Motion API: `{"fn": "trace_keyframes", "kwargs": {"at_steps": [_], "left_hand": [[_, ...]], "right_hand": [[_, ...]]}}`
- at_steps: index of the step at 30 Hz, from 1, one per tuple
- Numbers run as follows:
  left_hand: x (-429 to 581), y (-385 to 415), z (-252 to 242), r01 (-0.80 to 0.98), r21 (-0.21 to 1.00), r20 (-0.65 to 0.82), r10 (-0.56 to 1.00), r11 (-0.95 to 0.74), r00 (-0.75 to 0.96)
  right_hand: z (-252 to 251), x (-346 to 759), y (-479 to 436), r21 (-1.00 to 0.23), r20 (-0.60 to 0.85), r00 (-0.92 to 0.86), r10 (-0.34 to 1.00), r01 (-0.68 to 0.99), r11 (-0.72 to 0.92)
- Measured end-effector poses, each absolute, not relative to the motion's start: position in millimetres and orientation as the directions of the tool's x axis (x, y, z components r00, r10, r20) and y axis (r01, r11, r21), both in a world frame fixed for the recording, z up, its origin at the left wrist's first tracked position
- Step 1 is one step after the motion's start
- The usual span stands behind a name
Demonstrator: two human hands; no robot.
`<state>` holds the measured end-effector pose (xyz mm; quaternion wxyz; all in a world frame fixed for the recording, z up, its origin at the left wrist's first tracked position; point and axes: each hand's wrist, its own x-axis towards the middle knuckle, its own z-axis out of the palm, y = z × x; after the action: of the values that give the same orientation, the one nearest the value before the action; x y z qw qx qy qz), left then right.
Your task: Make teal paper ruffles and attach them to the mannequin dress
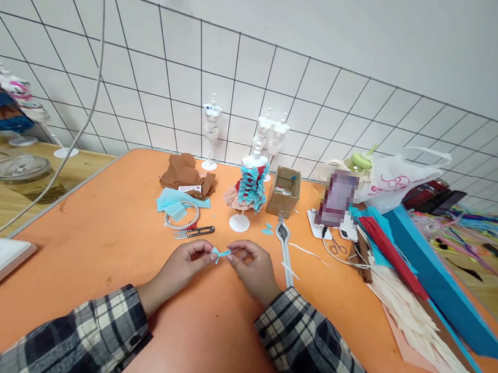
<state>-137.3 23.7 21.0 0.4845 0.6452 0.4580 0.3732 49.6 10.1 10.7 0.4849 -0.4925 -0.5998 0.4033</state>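
Note:
Between my two hands, just above the orange tabletop, is a small light-blue bow [219, 254] that looks like crepe paper or thin fabric. My left hand [191, 260] pinches one side of it between thumb and fingertips. The other side is pinched by my right hand [252, 265]. Beyond them stands a mini dress form [251, 187] on a white base, dressed in blue ruffles with red and peach parts. Another small blue bow [267, 229] lies to its right. Black thread snips [196, 232] rest beyond my left hand, beside a ring-shaped roll [181, 215].
Brown crepe pieces [181, 172] and a light-blue sheet [172, 202] lie at the back left. A small cardboard box [283, 200], a grey strap-like tool [284, 247], scissors [339, 247] and a propped phone [338, 198] stand or lie rightward. Coloured strips [418, 303] cover the right side.

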Motion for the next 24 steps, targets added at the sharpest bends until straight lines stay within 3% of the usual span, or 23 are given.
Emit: {"fn": "trace_keyframes", "kwargs": {"at_steps": [7,10,13,16,19,24], "left_hand": [[-138,24,18,0.228,0.965,0.046,0.936,-0.132,0.348],[-140,25,16,0.203,0.97,0.062,0.943,-0.134,0.327],[-142,28,11,0.16,0.976,0.097,0.956,-0.145,0.277],[-143,31,6,0.196,0.963,0.121,0.948,-0.185,0.295],[-142,31,6,0.265,0.925,0.168,0.92,-0.271,0.355],[-138,27,13,0.215,0.937,0.198,0.927,-0.274,0.318]], "right_hand": [[17,53,9,-0.774,0.39,-0.222,0.894,0.447,0.449],[12,51,11,-0.774,0.384,-0.172,0.907,0.475,0.418],[9,49,12,-0.903,0.269,-0.06,0.961,0.333,0.273],[9,45,11,-0.996,0.077,-0.047,0.996,0.047,0.08],[9,39,9,-0.979,-0.08,-0.118,0.99,-0.176,-0.1],[8,34,4,-0.911,-0.178,-0.183,0.967,-0.34,-0.232]]}}
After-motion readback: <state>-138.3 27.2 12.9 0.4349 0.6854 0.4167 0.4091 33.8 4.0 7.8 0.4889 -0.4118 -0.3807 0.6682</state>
